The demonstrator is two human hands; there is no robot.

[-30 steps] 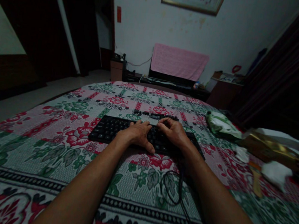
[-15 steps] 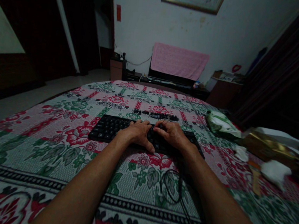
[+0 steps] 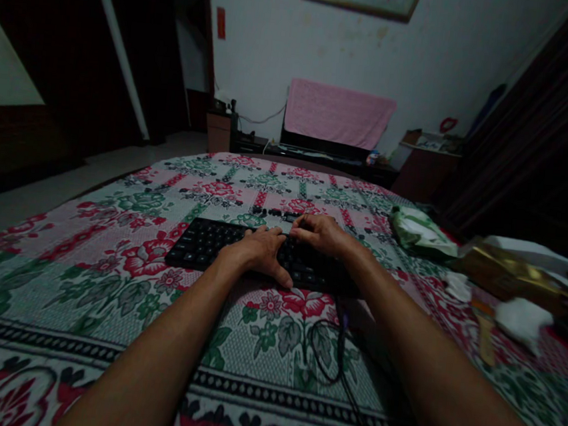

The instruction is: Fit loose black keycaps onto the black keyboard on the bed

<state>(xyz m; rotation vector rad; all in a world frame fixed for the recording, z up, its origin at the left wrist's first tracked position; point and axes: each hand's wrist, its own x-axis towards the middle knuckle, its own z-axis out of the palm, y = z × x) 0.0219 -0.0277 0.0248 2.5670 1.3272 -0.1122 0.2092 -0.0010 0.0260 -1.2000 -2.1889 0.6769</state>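
A black keyboard (image 3: 200,245) lies across the flowered bedspread in front of me. My left hand (image 3: 260,251) rests flat on its middle, fingers spread and the thumb at the near edge. Above the keyboard's far edge, my right hand (image 3: 321,233) has thumb and fingers pinched together; whatever is between the fingertips is too dark and small to make out. Just past the keyboard runs a row of small black pieces (image 3: 264,212), like loose keycaps, its right part hidden behind my right hand. A black cable (image 3: 343,359) loops on the near side, below my right forearm.
On the right lie a green-and-white packet (image 3: 420,233), a gold box (image 3: 509,271), crumpled white tissue (image 3: 524,323) and a wooden-handled brush (image 3: 484,333). Beyond the bed, a pink towel (image 3: 338,113) hangs over a dark screen on a low cabinet.
My right hand has moved forward from over the keys to the keyboard's far edge, beside the row of black pieces, still pinched. The left hand stays in place on the keyboard.
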